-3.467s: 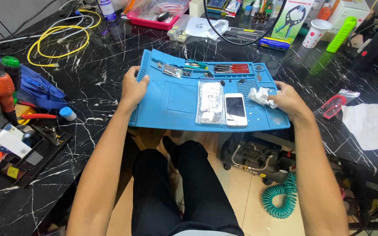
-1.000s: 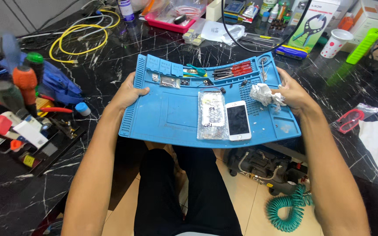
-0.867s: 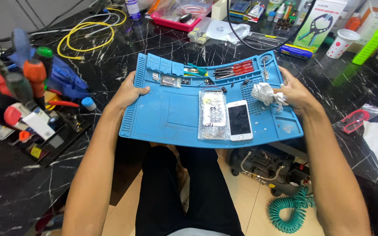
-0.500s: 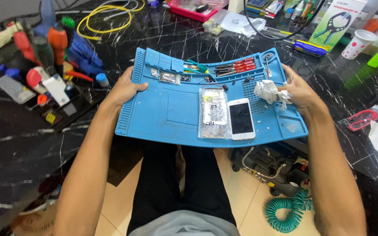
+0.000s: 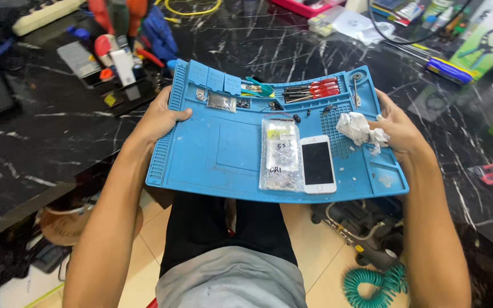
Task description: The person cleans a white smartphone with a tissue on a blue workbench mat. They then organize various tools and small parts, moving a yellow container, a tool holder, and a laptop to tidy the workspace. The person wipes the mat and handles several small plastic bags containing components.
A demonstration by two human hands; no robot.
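Both hands clamp blue mat: L hand at mat's left edge, R hand at right edge w/ tissue wad, keeping phone & parts bag level mid-mat.

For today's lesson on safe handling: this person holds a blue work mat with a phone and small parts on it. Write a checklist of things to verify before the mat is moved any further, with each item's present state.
1. Both sides held: ok. Left hand grips the left edge of the blue mat, right hand the right edge.
2. Mat supported underneath: not ok. Its near part hangs past the table edge, over the lap.
3. White phone away from the near rim: not ok, it lies close to it.
4. Clear parts bag lying flat: ok.
5. Red-handled tools seated in the far tray: ok.
6. Crumpled tissue secured: cannot tell.
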